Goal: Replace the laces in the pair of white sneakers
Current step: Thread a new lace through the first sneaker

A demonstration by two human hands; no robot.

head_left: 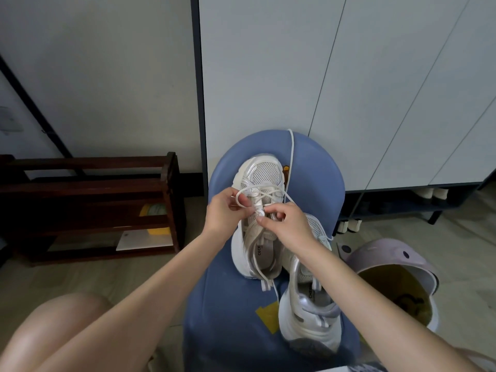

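While both hands work over its lacing, the far sneaker [257,210] lies on the blue stool [230,312] with its toe pointing toward the white cabinet doors [322,76]. The left hand [222,210] pinches a loop of the white lace [264,190] at the sneaker's left row of eyelets, fingers curled round the cord. The right hand [287,224] has its thumb and forefinger closed over the lace at the middle of the tongue, touching the shoe; the two hands sit close together, nearly fingertip to fingertip. The lace crosses once over the sneaker's forefoot. One loose end runs up past the sneaker's toe and over the stool's far edge; another strand trails back through the sneaker's opening and off its heel. The second sneaker [308,312] lies just right of and nearer than the far sneaker, touching it, its heel toward the camera. Left of the far sneaker, on the floor, stands a dark wooden rack [88,208]. Right of it stands a lilac bin [397,264], open at the top. A bare knee [61,318] shows left of the far sneaker at the lower edge.
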